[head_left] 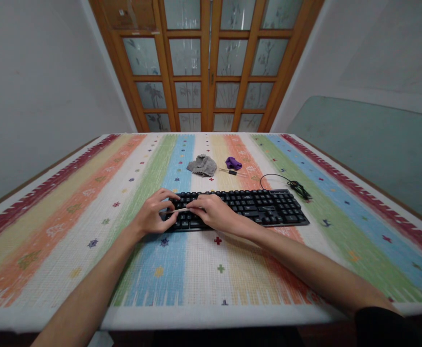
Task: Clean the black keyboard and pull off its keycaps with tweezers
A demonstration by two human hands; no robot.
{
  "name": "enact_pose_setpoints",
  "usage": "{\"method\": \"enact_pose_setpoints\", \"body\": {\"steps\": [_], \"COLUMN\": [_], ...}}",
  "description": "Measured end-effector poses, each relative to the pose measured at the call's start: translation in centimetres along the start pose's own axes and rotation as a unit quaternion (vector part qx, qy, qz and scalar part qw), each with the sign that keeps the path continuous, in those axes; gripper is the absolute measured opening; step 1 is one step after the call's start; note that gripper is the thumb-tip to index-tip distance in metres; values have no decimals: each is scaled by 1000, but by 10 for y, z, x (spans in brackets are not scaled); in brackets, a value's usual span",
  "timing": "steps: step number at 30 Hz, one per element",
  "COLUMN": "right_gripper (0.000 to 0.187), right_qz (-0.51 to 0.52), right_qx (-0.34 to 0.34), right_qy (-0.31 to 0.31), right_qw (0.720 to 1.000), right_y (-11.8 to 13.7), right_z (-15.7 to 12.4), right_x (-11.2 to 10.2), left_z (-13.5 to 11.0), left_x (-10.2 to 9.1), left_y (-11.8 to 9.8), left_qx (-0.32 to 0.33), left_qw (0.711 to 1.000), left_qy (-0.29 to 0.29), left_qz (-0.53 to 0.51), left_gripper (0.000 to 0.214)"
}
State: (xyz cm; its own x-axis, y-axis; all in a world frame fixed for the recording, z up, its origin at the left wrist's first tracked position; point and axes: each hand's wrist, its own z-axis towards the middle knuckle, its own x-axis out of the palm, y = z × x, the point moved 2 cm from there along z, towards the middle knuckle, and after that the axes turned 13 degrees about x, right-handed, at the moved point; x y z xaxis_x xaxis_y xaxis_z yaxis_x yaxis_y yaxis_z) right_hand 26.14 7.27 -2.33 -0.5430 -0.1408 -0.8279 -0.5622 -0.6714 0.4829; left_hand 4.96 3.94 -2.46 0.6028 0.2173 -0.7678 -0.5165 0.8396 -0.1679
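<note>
While pinching a stick (180, 210), left hand (155, 216) and right hand (213, 212) cover keyboard's (265, 205) left end.

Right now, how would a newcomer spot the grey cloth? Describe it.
On the striped tablecloth, look beyond the black keyboard, towards the wooden door. The grey cloth lies crumpled there, dull and larger than the bright purple object to its right.

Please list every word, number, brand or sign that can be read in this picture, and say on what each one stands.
None can be read.
Keyboard: key legends too small and blurred.
Cloth: only crosses and stars, no letters.
Door glass: plant patterns only.
Stick in the right hand: no print visible.
</note>
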Motion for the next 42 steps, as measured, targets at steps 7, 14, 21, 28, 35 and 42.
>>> {"method": "enact_pose_setpoints", "body": {"steps": [7, 14, 21, 28, 35, 42], "right_gripper": [19, 18, 18, 18, 18, 18], "right_qz": [-21, -68, -64, -69, -64, -48], "right_qx": [0, 38, 39, 56, 65, 51], "right_qy": [20, 35, 29, 22, 18, 14], "right_qw": [1000, 996, 997, 996, 996, 997], "right_y": [0, 0, -2, -11, -24, -38], "right_z": [-4, -9, -14, -22, -31, -41], "right_x": [-1, -6, -12, -21, -30, -40], "left_z": [-1, 1, 0, 0, 1, -2], "left_x": [0, -1, -1, 0, 2, 4], "left_y": [0, -2, -2, 0, -1, 3], "left_qx": [21, 55, 47, 54, 62, 51], "left_qw": [1000, 998, 999, 999, 998, 999], "left_qy": [0, -13, -4, 2, -3, 15], "left_qz": [1, 3, -3, -8, -6, -1], "left_gripper": [9, 7, 6, 2, 6, 31]}}
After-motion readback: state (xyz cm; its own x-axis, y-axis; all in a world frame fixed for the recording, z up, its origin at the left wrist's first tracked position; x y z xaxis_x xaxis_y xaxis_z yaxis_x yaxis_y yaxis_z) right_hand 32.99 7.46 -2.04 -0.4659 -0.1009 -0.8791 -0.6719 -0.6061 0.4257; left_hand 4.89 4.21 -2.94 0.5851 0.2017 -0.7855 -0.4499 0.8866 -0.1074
